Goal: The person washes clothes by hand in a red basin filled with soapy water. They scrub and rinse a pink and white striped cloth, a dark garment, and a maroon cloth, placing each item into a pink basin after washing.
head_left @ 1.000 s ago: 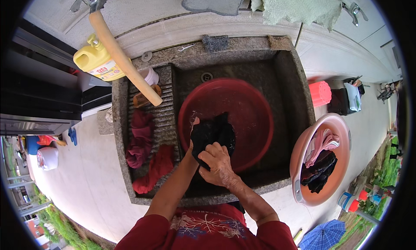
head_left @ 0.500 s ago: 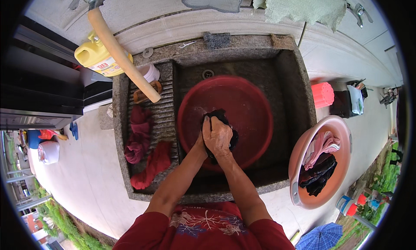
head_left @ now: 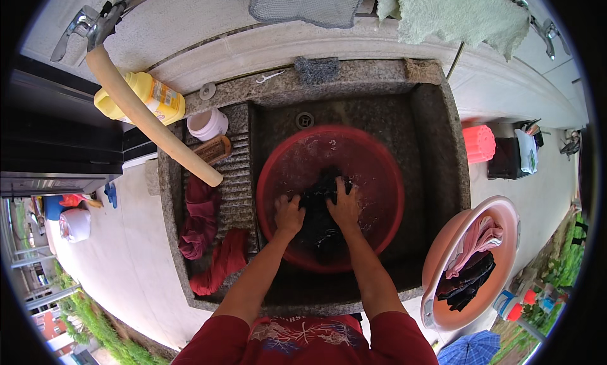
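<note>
A black cloth point(head_left: 319, 223) lies in water inside the red basin point(head_left: 379, 175); the left hand point(head_left: 289, 214) and right hand point(head_left: 345, 207) touch its two sides, fingers spread. Around the basin is a stone sink point(head_left: 456, 150). Left of the basin, a maroon cloth point(head_left: 199, 213), a red cloth point(head_left: 221, 264), a brush point(head_left: 214, 150) and a white tub point(head_left: 212, 126) rest on ribbed stone. Right of the basin, outside the sink, a pink tub point(head_left: 435, 267) holds pink clothing point(head_left: 478, 238) and dark clothing point(head_left: 471, 279).

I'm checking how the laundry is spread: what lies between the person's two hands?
In the head view, a black cloth lies between the left hand and the right hand, inside the red basin.
</note>
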### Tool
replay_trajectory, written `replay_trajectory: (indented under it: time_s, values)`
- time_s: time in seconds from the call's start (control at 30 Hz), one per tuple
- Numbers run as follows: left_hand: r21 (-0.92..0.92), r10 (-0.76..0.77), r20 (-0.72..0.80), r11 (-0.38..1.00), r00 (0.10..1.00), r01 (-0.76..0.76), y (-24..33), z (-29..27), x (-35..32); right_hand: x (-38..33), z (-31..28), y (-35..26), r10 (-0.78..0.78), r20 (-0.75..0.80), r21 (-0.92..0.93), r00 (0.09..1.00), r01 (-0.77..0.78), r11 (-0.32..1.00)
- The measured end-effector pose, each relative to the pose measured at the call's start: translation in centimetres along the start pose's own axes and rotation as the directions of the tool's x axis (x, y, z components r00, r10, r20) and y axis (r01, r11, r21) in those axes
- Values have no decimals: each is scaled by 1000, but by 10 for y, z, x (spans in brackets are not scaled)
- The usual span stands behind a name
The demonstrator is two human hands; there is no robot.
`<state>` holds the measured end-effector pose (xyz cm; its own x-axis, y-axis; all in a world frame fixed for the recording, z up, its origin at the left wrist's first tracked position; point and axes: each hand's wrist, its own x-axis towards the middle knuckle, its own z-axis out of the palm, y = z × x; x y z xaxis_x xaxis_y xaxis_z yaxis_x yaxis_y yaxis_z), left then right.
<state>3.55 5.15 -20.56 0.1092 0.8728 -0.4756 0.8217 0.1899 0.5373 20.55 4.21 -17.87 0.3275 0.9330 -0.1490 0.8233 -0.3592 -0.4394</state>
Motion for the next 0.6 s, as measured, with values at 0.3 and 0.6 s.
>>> replay_trajectory:
  time_s: [0.3,0.6]
  values:
    - [-769,-6,542,-406,840,493,49,-32,-7,-11,-29,-30,-141,20,760,990,77,646]
    - [-936,139,313,-125,939,330,19,-23,-60,-80,-70,-129,-379,-428,137,821,473,870]
